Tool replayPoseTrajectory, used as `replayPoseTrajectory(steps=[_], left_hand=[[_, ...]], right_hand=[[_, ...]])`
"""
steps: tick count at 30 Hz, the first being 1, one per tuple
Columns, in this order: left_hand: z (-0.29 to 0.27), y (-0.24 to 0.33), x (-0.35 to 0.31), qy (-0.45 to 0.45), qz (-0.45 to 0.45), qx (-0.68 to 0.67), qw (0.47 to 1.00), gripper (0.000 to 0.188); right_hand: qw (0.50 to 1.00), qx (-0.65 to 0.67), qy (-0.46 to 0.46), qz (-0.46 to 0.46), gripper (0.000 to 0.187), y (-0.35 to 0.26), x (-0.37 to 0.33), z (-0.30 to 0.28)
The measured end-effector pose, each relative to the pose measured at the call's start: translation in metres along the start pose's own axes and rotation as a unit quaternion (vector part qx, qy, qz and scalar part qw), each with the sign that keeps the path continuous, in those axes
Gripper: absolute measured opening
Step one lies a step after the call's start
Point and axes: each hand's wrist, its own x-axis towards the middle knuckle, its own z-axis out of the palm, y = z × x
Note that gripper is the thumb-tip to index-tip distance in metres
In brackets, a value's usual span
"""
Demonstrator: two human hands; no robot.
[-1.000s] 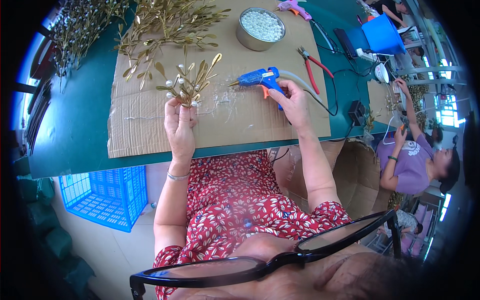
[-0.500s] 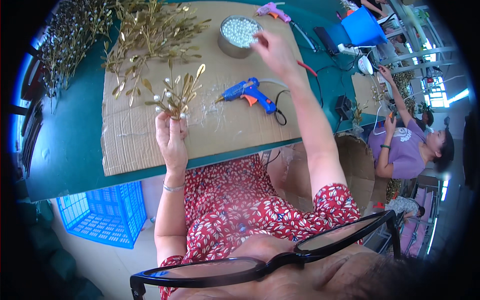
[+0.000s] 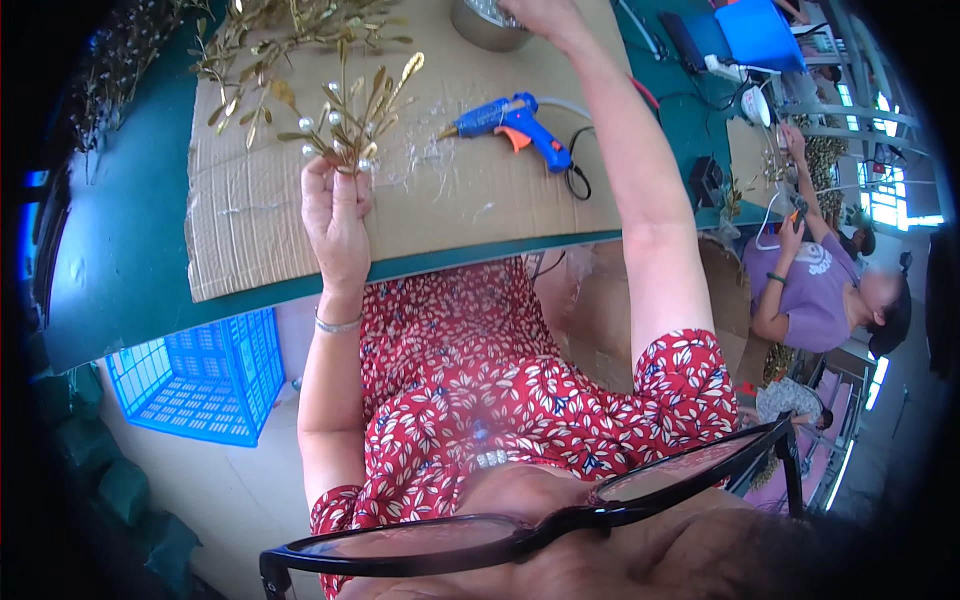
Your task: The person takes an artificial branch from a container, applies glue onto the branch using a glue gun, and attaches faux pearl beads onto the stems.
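Observation:
My left hand (image 3: 338,215) pinches the base of a gold-leaved artificial sprig (image 3: 352,125) between thumb and fingers. Several white pearl beads sit among its leaves, near the stem end. My right hand (image 3: 548,14) reaches to the round metal tin (image 3: 488,34) at the top edge of the view. Its fingertips are bent together over the pearl beads (image 3: 486,8) inside; the view's edge cuts the hand off, and I cannot see what they hold. Between the hands, a blue glue gun (image 3: 515,122) with an orange trigger lies on its side, nozzle pointing left.
Cardboard (image 3: 270,240) covers part of the green table (image 3: 120,270), with glue strands on it. Gold sprigs (image 3: 300,50) lie at the far left. A blue plastic crate (image 3: 200,380) stands on the floor. At the right, a person in purple (image 3: 805,290) works beside a blue bin (image 3: 757,35).
The view has shifted, so the table things sit higher in it. My right hand stays at the tin, its fingers lower among the beads. My left hand still holds the sprig.

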Motion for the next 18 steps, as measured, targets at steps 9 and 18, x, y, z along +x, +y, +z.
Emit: replayPoseTrajectory(steps=[9, 18], left_hand=[[-0.001, 0.005, -0.011, 0.005, 0.002, 0.014, 1.000, 0.017], [-0.006, 0.001, -0.006, -0.014, 0.004, 0.064, 0.998, 0.018]], right_hand=[[0.835, 0.544, 0.004, 0.084, 0.020, -0.071, -0.056, -0.045], [0.567, 0.819, -0.041, 0.083, 0.013, -0.137, -0.128, -0.037]])
